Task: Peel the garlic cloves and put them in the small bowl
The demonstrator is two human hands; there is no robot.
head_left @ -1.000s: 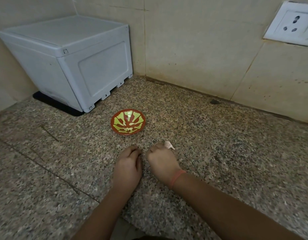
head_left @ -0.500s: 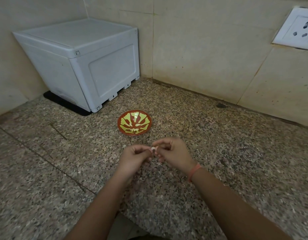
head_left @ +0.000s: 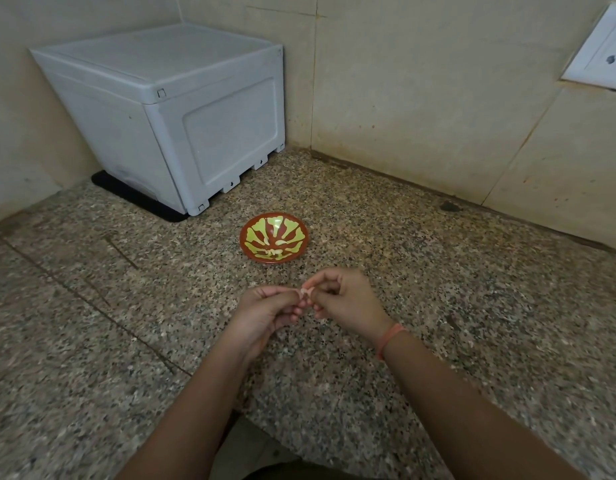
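Observation:
A small garlic clove (head_left: 304, 292) is pinched between the fingertips of both hands just above the granite counter. My left hand (head_left: 266, 311) holds it from the left and my right hand (head_left: 346, 301), with an orange band at the wrist, holds it from the right. Most of the clove is hidden by the fingers. The small red bowl with a yellow-green pattern (head_left: 254, 233) stands on the counter a short way beyond the hands. Something pale lies at the bowl's near inner side (head_left: 274, 252); I cannot tell what it is.
A grey plastic box (head_left: 181, 109) on a black mat fills the back left corner. Tiled walls close the back, with a white socket plate (head_left: 601, 53) at the upper right. The speckled granite counter (head_left: 472, 289) has its front edge cut in near my arms.
Both hands lifted off the counter and came together. A second ago the right hand held the clove beside the left; now both pinch it between them.

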